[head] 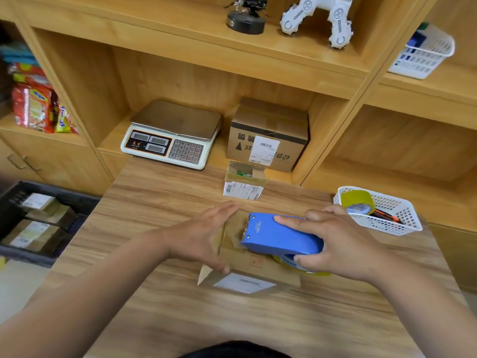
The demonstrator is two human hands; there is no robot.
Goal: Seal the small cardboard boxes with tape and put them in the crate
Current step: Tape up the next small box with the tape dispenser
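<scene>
A small cardboard box (254, 279) with a white label lies on the wooden table (160, 223) in front of me. My left hand (204, 236) presses flat on the box's left flap with straight fingers. My right hand (333, 241) grips a blue tape dispenser (278, 235) that rests on top of the box, its toothed end pointing left. A second small box (244, 180), open on top, stands farther back on the table. The black crate (15, 197) at the left holds several sealed boxes (33, 235).
A white basket (395, 215) with a yellowish tape roll (357, 202) sits at the table's right edge. On the shelf behind stand a weighing scale (171, 135) and a larger cardboard box (268, 135). Snack packets (36, 109) fill the left shelf.
</scene>
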